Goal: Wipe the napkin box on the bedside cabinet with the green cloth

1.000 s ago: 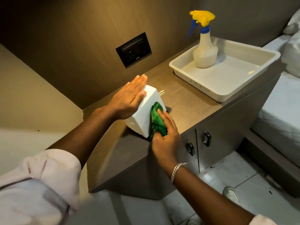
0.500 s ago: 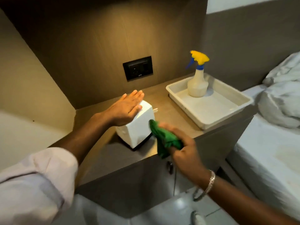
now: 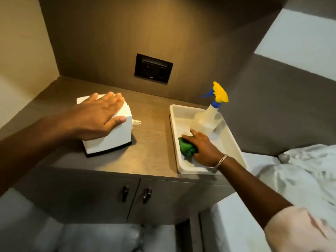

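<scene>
The white napkin box (image 3: pixel 116 137) with a dark base stands on the left half of the wooden bedside cabinet (image 3: pixel 152 155). A bit of tissue sticks out on its right side. My left hand (image 3: pixel 96 117) lies flat on top of the box, fingers spread, thumb over its front edge. My right hand (image 3: pixel 201 148) is inside the white tray (image 3: pixel 236 148) at the right, closed over the bunched green cloth (image 3: pixel 186 147), which rests on the tray floor. The cloth is well apart from the box.
A spray bottle (image 3: pixel 207 120) with a yellow and blue head stands at the back of the tray, just behind my right hand. A black socket panel (image 3: pixel 153 68) is on the wall. Two cabinet door handles (image 3: pixel 136 195) sit below. White bedding (image 3: pixel 300 179) lies to the right.
My right hand has carried the green cloth away from the box's side, rightward, and set it down in the tray. My left hand stays flat on the box. The camera has shifted.
</scene>
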Demonstrator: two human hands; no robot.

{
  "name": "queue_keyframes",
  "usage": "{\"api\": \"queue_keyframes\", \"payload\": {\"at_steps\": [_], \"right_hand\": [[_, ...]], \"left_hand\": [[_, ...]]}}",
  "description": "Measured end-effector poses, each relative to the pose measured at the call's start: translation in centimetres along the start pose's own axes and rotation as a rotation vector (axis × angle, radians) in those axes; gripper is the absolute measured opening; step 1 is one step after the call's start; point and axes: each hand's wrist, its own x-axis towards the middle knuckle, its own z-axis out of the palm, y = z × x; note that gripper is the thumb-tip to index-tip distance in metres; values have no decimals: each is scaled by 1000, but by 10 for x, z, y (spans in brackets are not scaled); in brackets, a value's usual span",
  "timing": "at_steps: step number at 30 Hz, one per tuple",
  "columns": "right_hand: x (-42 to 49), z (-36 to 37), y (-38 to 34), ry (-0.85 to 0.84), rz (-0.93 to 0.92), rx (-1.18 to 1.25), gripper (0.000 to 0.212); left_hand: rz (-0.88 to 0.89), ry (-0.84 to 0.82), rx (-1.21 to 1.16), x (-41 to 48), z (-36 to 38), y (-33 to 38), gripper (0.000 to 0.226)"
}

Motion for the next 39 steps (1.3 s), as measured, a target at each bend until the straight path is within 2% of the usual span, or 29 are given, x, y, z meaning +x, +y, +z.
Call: {"api": "queue_keyframes", "payload": {"at_steps": [3,6,8,9,11,14,15,17,18,20,22,24,29,31,34,37,39], "right_hand": [[16,18,13,-244,40,-128,98],[21,20,12,-340,38,-142,103],[19,14,10,-390,49,-162,104],[18,9,11,-413,58,-137,104],[24,-9,2,-329,61,18,99],[60,-47,-52,143,-79,475,86],[73,-59,-81,180,-146,680,76],[95,-70,-142,84,-219,1013,50],[105,-71,-167,7,-207,1127,51],[120,-67,-194,-84,-181,1210,71],[129,-59,-204,-96,-155,1197,84],[129,-56,-203,-100,-139,1144,88],[99,-44,-179,60,-86,1167,78],[71,-35,-168,80,-61,1225,73],[22,-18,-169,93,-55,1288,68],[-12,-6,-179,127,-98,1394,54],[-23,0,-188,152,-109,1458,47]], "left_hand": [[-58,138,21,-21,17,17,97],[-105,285,23,-34,27,42,94],[-107,414,-102,-42,32,63,90],[-102,501,-238,-48,37,76,83],[-99,657,-548,-62,51,100,70],[-221,930,-857,-65,79,139,66],[-306,1009,-927,-60,85,151,67],[-474,1090,-1074,-43,88,170,69],[-525,1119,-1144,-35,86,176,70],[-579,1178,-1232,-22,79,181,63],[-616,1174,-1261,-15,75,176,57],[-625,1142,-1280,-12,75,169,59],[-618,1219,-1442,-16,79,149,72],[-610,1209,-1508,-20,77,130,71],[-629,1079,-1499,-24,67,100,62],[-559,897,-1492,-23,54,85,77],[-535,812,-1495,-19,48,78,77]]}}
